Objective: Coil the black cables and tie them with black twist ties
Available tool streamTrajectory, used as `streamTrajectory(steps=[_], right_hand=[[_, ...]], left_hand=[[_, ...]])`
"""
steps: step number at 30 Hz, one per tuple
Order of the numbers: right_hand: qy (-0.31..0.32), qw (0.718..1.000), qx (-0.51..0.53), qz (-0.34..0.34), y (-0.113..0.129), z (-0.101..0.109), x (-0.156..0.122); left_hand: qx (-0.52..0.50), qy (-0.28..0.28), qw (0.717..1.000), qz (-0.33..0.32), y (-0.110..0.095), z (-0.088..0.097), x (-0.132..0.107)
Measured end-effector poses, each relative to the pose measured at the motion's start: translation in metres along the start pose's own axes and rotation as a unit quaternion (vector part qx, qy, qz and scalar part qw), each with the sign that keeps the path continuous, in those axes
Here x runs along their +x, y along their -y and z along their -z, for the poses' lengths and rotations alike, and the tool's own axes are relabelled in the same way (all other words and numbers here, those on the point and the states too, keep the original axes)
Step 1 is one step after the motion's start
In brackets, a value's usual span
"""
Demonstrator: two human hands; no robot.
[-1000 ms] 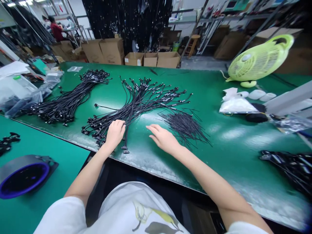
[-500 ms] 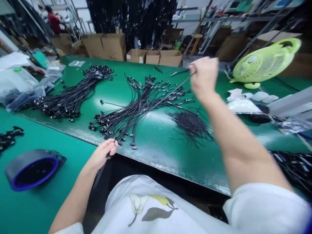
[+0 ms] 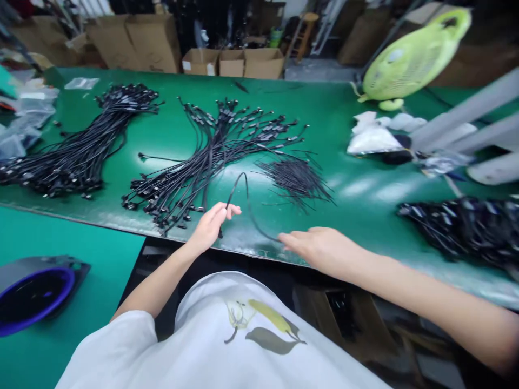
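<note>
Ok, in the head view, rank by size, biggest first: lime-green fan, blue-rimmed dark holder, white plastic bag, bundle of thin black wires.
Lime-green fan, then blue-rimmed dark holder, then thin black wire bundle, then white plastic bag. Holder's nearer the camera, so unsure.

Cable heap point(image 3: 178, 189) blocks left hand point(image 3: 211, 228) forward; short-wire bundle point(image 3: 295, 181) ahead of right hand point(image 3: 320, 248); loose cable point(image 3: 250, 212) between hands.
</note>
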State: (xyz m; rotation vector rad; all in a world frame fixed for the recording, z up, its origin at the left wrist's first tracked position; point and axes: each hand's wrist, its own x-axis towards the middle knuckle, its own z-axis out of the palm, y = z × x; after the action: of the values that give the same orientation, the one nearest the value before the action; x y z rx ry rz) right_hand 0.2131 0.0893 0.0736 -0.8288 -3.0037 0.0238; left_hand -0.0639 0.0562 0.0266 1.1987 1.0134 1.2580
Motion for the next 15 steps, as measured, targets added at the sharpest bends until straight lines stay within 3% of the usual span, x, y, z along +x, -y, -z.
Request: streamTrajectory(steps=[2, 4, 6, 9, 12, 15], right_hand=[[0.027, 0.998, -0.017, 0.053, 0.014, 0.007, 0.009], [0.007, 0.999, -0.032, 0.032, 0.008, 0.018, 0.018], [-0.010, 1.000, -0.025, -0.012, -0.010, 0.026, 0.022], [-0.020, 0.997, 0.062, -0.035, -0.044, 0.027, 0.022], [-0.050, 0.982, 0.179, -0.042, -0.075, 0.014, 0.014], [-0.119, 0.965, 0.211, -0.096, -0.093, -0.007, 0.004]], left_hand=[[0.072, 0.081, 0.994, 0.010, 0.001, -0.024, -0.002], [0.107, 0.146, 0.982, 0.054, 0.000, -0.039, -0.007], [0.085, 0.197, 0.971, 0.102, -0.003, -0.043, -0.012], [-0.040, 0.249, 0.956, 0.147, -0.009, -0.031, -0.017], [-0.182, 0.214, 0.947, 0.156, -0.020, -0.009, -0.023], [-0.291, 0.085, 0.943, 0.140, -0.035, 0.016, -0.029]])
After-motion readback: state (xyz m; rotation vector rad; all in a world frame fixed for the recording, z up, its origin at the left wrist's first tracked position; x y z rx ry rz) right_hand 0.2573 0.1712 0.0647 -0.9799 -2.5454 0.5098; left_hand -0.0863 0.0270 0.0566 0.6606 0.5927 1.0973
